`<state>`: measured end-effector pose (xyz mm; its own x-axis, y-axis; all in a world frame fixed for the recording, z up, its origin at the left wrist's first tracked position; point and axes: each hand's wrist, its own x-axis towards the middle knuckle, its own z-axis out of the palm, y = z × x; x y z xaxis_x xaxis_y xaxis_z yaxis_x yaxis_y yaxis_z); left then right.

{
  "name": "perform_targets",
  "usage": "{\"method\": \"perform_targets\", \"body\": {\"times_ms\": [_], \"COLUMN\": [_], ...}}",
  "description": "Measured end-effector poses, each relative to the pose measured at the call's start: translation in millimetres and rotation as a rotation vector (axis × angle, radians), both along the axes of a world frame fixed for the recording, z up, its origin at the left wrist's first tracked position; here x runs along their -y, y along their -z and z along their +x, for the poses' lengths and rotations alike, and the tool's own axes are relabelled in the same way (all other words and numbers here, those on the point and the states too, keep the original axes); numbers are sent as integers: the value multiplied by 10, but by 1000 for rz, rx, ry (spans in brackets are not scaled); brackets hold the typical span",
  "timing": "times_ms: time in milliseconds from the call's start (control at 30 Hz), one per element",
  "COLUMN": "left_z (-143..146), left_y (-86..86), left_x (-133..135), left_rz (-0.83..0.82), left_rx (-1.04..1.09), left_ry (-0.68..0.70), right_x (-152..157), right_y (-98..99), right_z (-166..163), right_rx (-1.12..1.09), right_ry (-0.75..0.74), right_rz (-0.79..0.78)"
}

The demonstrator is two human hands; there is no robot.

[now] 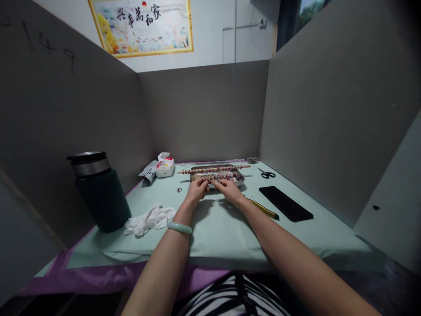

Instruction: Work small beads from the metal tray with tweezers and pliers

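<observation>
Both hands meet over the near edge of a shallow metal tray (241, 179) full of small red, gold and clear beads. My left hand (197, 190), below a pale green bangle (179, 227), has its fingertips pinched together. Close beside it, my right hand (228, 189) is also pinched; a thin dark tip shows at its fingers. Whatever the two hands grip is too small to name. A wooden stick (213, 169) strung with red beaded rings lies across the tray. One small red-beaded ring (179, 190) rests on the cloth to the left.
Yellow-handled pliers (265, 209) lie partly behind my right forearm. Farther right are a black phone (285, 203) and scissors (267, 174). To the left stand a dark green bottle (101, 197), crumpled white gloves or cloth (149, 220) and a tissue pack (165, 167). Grey partitions (204, 114) enclose the table.
</observation>
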<state>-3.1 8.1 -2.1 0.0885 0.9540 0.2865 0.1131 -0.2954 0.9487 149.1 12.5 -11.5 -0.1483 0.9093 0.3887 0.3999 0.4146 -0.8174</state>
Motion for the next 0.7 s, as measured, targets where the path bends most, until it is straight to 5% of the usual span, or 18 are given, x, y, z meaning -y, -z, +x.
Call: {"method": "perform_targets", "body": {"times_ms": [267,700], "left_z": [-11,-7], "left_y": [-29,-20], "left_x": [44,23], "left_rz": [6,11], "left_rx": [85,74], "left_ry": [20,-10], "right_x": [23,30], "right_y": [8,25], "right_z": [-20,-17], "right_rx": [37,215], "right_ry": [-136,-21], "right_rz": [1,108]}}
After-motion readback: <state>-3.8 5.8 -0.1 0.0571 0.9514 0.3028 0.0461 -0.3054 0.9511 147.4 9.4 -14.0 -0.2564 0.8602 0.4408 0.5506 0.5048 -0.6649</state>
